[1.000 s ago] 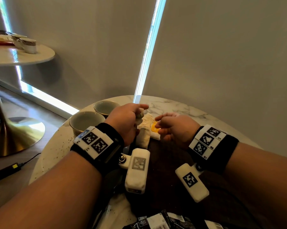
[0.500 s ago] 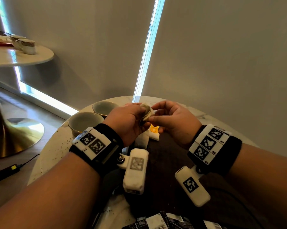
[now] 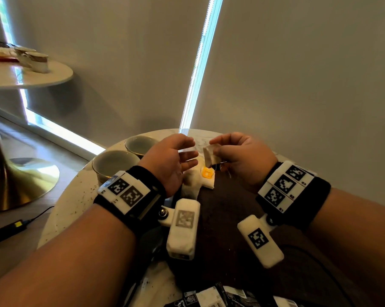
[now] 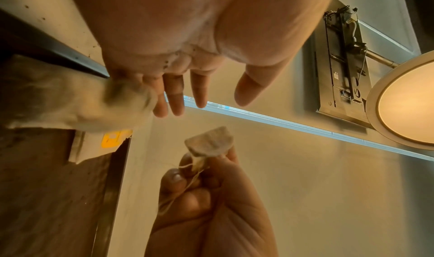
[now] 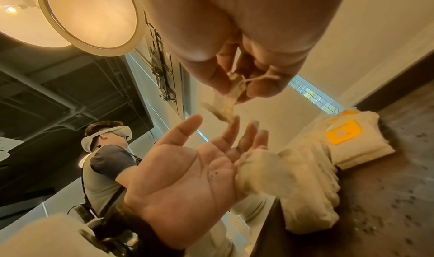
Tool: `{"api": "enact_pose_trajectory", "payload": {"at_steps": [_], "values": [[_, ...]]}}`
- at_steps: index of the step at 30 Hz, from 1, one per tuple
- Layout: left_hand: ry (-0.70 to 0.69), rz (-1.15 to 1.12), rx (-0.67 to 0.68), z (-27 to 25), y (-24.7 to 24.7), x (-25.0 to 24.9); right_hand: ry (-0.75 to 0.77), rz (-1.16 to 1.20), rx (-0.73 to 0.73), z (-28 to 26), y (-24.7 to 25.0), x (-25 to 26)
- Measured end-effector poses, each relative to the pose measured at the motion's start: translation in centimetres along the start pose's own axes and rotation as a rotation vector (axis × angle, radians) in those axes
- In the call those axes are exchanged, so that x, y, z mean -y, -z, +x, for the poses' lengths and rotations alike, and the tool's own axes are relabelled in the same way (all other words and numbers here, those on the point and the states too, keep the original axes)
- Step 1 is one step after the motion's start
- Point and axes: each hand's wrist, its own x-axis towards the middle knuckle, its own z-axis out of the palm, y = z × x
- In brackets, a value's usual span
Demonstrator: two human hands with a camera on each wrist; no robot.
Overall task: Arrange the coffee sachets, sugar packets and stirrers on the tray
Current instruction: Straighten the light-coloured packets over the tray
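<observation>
Nearby, black printed packets (image 3: 211,299) lie at the table's near edge, untouched; beyond them the dark tray (image 3: 227,207) carries a heap of pale bags (image 3: 195,185), one with a yellow tag (image 3: 207,173). Above the tray, the left hand (image 3: 171,160) has let go since half a second ago, fingers now straight and holding nothing; the right hand (image 3: 242,158) alone pinches the small tea bag (image 3: 212,155), its string trailing through the fingers. Likely the bag goes down onto the heap next; two cups (image 3: 114,162) stand further left.
</observation>
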Motion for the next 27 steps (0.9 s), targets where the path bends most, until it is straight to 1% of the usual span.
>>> {"api": "enact_pose_trajectory", "payload": {"at_steps": [4,8,11,13,17,20,22,24,27], "values": [[0.120,0.022,0.038,0.0,-0.2,0.6,0.000,-0.017,0.015,-0.1,-0.2,-0.2],[0.115,0.061,0.036,0.2,-0.1,0.8,-0.038,-0.084,0.010,-0.2,0.0,-0.6],[0.100,0.107,0.118,0.0,0.1,0.6,-0.044,-0.058,0.011,-0.1,0.3,-0.8],[0.062,0.138,0.134,-0.2,0.1,0.6,-0.041,-0.014,0.028,0.0,0.2,-0.7],[0.008,0.137,0.088,-0.3,0.4,0.3,-0.054,-0.012,0.075,-0.1,-0.2,-0.6],[0.006,0.127,0.084,-0.5,0.3,0.2,-0.060,-0.050,0.063,-0.1,-0.5,-0.7],[-0.005,0.101,0.047,-0.6,0.1,0.0,-0.083,-0.102,0.054,-0.1,-0.7,-0.8],[-0.056,0.072,-0.008,-0.4,0.1,-0.2,-0.126,-0.164,0.073,-0.1,-0.8,-0.9],[-0.131,0.031,-0.068,-0.1,0.4,-0.6,-0.154,-0.358,0.130,-0.1,-1.4,-1.0]]}}
